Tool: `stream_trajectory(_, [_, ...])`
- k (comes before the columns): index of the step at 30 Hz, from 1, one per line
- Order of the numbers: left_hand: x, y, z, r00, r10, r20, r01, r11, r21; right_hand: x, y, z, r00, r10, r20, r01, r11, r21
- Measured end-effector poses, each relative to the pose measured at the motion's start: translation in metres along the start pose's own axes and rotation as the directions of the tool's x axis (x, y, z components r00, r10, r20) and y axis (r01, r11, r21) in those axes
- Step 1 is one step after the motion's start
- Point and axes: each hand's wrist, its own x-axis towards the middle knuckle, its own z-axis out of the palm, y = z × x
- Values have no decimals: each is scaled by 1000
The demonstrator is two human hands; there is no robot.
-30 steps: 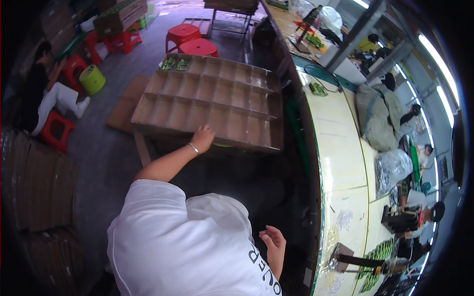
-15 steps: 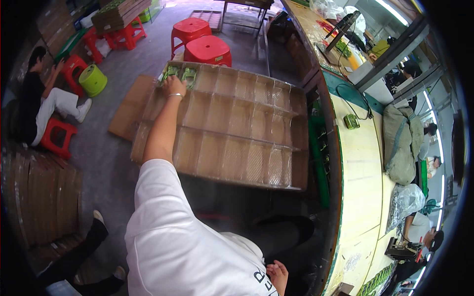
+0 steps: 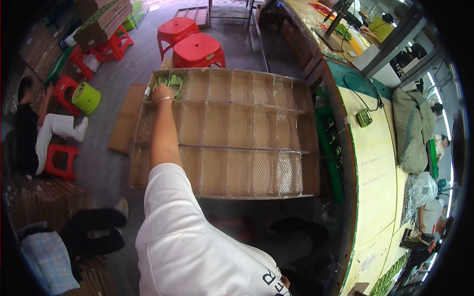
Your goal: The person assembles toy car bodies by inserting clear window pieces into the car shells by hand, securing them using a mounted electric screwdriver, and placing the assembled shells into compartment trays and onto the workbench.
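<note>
My left hand (image 3: 163,92) reaches into the far left corner compartment of a shallow, divided cardboard box (image 3: 241,121). Its fingers are closed at a green plastic piece, largely covered by the hand. Green openwork plastic (image 3: 176,83) shows just right of the fingers, at the first divider. Other compartments in the box look bare, some with a shiny, netted bottom. Only a sliver of my right hand (image 3: 285,282) shows beside my shirt at the lower edge; its fingers are hidden.
Red stools (image 3: 198,49) stand beyond the box. To the right runs a long pale worktable (image 3: 377,172) with a small green object (image 3: 364,117) and a sack (image 3: 414,130). A seated person (image 3: 37,126) is at left, near a green bucket (image 3: 86,98). Flattened cardboard (image 3: 126,118) lies beside the box.
The view has shifted, so the box sits lower. My left hand stays at the far left corner, now closer over the green pieces. My right hand has mostly dropped out of view.
</note>
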Motion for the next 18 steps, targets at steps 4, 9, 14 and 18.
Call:
stream_trajectory(4, [14,7,16,958,73,-277,-95,993,-67,5,19,16,987,-73,-140,63,995,-77])
stream_trajectory(9, [-21,54,-47,837,365,-408,-471,861,-195,15,20,27,968,-158,-193,163,987,12])
stream_trajectory(14, [-162,159,-134,480,795,-371,-836,286,-469,27,-15,36,982,-133,-133,143,987,68])
stream_trajectory(18, [-313,231,-159,157,925,-345,-822,-71,-565,29,-35,41,987,-150,-55,159,956,247])
